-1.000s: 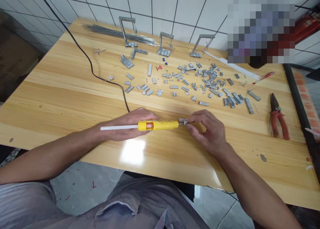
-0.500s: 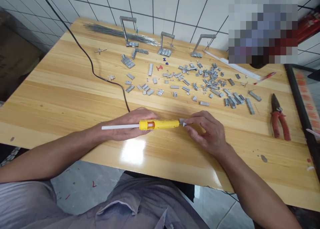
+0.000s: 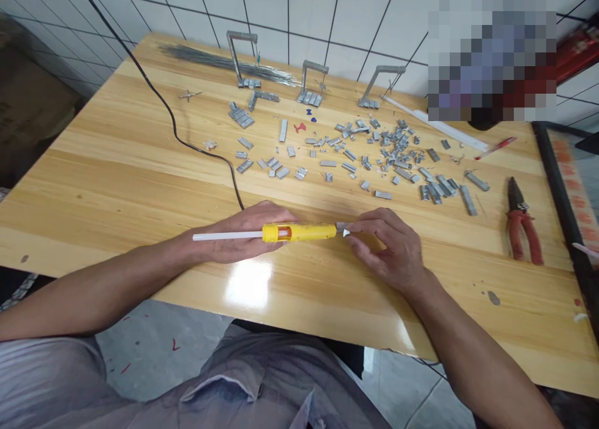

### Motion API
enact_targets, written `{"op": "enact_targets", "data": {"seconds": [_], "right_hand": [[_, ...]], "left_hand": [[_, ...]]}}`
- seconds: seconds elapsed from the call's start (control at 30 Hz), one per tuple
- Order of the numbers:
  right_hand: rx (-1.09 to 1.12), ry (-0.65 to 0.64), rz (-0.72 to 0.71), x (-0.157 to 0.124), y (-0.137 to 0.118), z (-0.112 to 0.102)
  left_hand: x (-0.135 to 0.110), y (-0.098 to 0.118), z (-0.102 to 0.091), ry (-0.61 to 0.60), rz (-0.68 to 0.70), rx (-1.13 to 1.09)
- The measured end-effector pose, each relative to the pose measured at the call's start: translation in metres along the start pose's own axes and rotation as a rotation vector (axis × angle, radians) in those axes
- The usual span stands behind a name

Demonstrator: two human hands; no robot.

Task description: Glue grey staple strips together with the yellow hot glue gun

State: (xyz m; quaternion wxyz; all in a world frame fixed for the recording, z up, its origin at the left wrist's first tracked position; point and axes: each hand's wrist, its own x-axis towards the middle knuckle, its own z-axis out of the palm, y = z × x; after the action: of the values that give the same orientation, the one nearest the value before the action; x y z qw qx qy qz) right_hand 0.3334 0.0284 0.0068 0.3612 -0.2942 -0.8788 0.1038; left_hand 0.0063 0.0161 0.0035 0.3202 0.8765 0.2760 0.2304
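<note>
Sitting in the left hand (image 3: 244,220), a glue gun (image 3: 312,231) points rightward.

Bright light; white glare patch on tabletop (image 3: 304,279); upper right pixelated into blocks.

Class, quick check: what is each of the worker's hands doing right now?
Left hand: closed, holding the yellow glue gun.
Right hand: closed, pinching a small grey piece by the gun's tip.

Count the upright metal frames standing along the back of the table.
3: left frame in front of the wire bundle, middle frame between the other two, right frame near the white strip. The blurred upper-right area could hide more.
</note>
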Motion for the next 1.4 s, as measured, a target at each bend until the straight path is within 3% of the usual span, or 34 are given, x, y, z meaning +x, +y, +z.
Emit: {"op": "enact_targets", "data": {"seconds": [0.83, 1.4], "right_hand": [[-0.029, 0.013, 0.045, 0.001, -0.0022, 0.0002], [0.003, -0.002, -0.001, 0.0019, -0.0014, -0.0004]], "left_hand": [[-0.0008, -0.0007, -0.0003, 0.002, -0.001, -0.034], [0.0001, 0.0012, -0.0008, -0.003, 0.0, -0.001]]}}
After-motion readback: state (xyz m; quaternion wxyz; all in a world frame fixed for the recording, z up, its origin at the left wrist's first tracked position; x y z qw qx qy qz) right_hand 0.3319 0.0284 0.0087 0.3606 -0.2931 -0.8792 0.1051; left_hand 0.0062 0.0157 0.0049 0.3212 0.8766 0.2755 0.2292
